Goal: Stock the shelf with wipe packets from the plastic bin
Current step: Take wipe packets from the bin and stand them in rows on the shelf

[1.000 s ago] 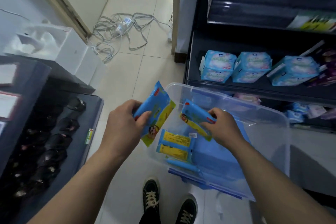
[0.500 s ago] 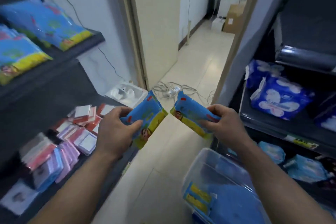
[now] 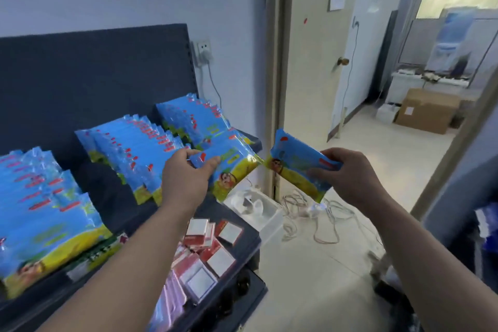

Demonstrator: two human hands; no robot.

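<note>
Rows of blue-and-yellow plastic wipe packets [image 3: 134, 148] already line the dark shelf [image 3: 103, 193], while the left hand [image 3: 188, 174] and right hand [image 3: 353, 172] each hold one unplaced wipe packet in a closed grip.

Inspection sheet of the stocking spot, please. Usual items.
Surface: dark blue shelf, top tier, with a bare gap between stacks.
Job's things: wipe packets stand in three groups on the shelf; left-hand packet at the shelf's right end; right-hand packet in the air, off the shelf; plastic bin not in view.
Clutter: red-and-white packs on the lower tier; white box on the floor.
Grippers: left hand grips its packet; right hand grips its packet.
Cables: cable tangle on the floor by the door frame; plug in the wall socket, cord hanging down.
Surroundings: open door; cardboard box in the next room.
</note>
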